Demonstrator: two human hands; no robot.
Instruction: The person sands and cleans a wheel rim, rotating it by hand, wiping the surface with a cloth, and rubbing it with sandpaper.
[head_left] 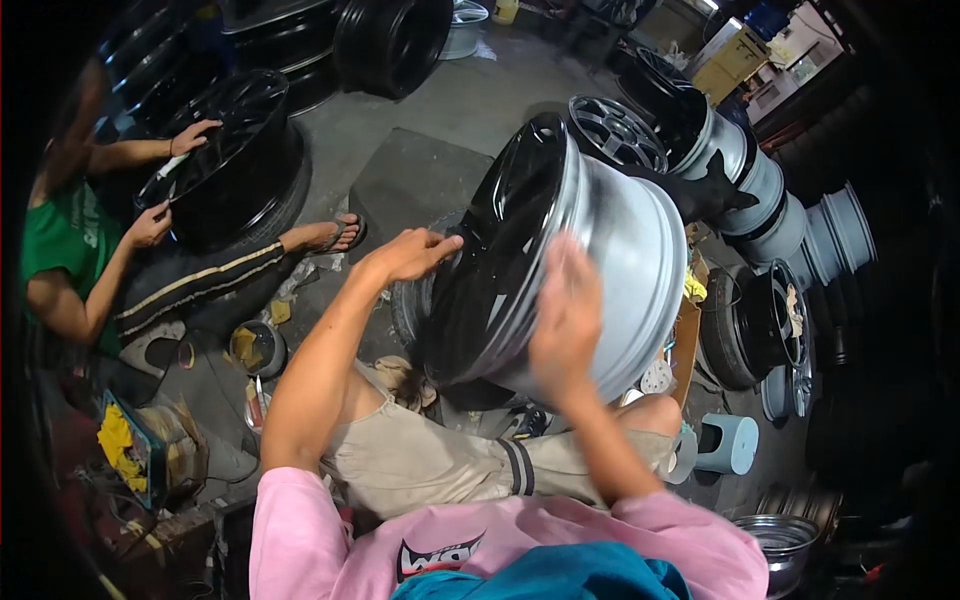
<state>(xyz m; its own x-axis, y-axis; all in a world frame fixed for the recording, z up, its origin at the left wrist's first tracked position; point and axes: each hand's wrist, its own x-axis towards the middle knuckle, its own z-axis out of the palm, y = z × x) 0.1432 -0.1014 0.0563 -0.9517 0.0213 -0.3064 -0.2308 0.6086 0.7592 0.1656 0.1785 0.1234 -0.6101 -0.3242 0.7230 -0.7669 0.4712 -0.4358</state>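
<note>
A large wheel rim (630,260) stands tilted in front of my lap, its black glossy face turned left and its pale grey barrel turned right. My left hand (415,254) is at the left side of the black face, fingers bent with the index finger pointing at the spokes; whether it holds anything small cannot be made out. Over the rim's edge and barrel is my right hand (568,315), blurred by motion, its fingers smeared.
At the left, a co-worker in a green shirt (70,245) has both hands at another black rim (240,150). Stacked rims (765,190) stand at the right, near a black dog (705,190). A light blue stool (728,444) and a bucket (257,348) flank my legs.
</note>
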